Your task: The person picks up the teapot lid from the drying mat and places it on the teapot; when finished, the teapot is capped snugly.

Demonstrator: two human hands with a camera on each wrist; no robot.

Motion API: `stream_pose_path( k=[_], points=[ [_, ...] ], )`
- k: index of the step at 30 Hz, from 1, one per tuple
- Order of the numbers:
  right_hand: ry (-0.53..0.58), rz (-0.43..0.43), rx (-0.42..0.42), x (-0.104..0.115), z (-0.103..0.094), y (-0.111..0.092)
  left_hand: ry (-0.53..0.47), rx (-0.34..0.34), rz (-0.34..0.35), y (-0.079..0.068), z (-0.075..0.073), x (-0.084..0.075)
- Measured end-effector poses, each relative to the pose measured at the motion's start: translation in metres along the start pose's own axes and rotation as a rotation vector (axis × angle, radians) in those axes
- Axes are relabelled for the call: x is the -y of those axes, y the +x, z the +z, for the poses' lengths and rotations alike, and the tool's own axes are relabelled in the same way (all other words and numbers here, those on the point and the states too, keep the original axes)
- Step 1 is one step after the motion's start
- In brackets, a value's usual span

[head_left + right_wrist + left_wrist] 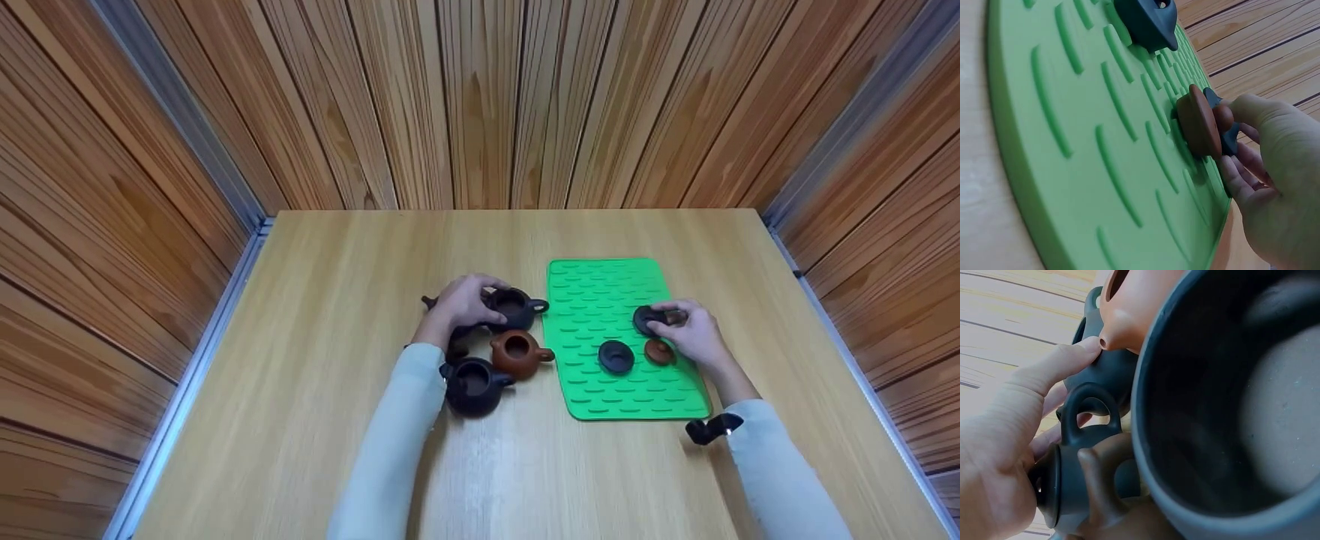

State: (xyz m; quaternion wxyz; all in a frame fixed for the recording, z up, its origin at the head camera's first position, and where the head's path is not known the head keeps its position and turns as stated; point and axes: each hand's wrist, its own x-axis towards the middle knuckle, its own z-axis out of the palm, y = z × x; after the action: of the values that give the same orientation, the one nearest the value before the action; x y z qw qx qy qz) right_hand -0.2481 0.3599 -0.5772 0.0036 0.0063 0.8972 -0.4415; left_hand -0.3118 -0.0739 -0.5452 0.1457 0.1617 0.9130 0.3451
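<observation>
In the head view my left hand [463,301] grips a dark teapot [523,322] without a lid, its thumb and fingers round the body. A reddish-brown teapot [517,369] and another dark teapot [480,405], both lidless, stand just nearer. The left wrist view shows a lidded dark teapot [1075,478] beside the palm, mostly hidden from the head view by the hand. On the green mat [600,285], my right hand [696,335] pinches a dark lid [643,321]. Near it lie a reddish-brown lid [659,352] and a second dark lid [616,358].
The mat lies on a light wooden table [315,420], right of the teapots. Part of a brown pot with a handle [1100,486] shows low in the left wrist view. Wood-panelled walls [480,112] enclose the back and both sides.
</observation>
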Motion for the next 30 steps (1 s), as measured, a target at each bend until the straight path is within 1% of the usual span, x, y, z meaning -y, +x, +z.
stream_pose_path(
  k=[6,10,20,27,30],
  points=[
    [0.016,0.000,-0.006,-0.0026,0.0001,0.0004,0.003,0.002,-0.011,-0.0004,0.0004,0.0000],
    [0.039,-0.010,0.011,-0.0042,-0.0014,0.0001,0.002,0.000,-0.012,-0.0006,0.0006,-0.0003],
    [0.055,-0.024,0.059,-0.0081,-0.0057,0.0025,0.002,-0.008,0.003,-0.0012,0.0008,-0.0002],
    [0.120,-0.088,0.039,-0.0081,-0.0045,0.0030,0.014,-0.019,0.011,-0.0006,0.0015,0.0008],
    [0.125,-0.091,0.040,-0.0075,-0.0052,0.0021,0.007,-0.016,0.007,-0.0001,0.0019,0.0013]
  ],
)
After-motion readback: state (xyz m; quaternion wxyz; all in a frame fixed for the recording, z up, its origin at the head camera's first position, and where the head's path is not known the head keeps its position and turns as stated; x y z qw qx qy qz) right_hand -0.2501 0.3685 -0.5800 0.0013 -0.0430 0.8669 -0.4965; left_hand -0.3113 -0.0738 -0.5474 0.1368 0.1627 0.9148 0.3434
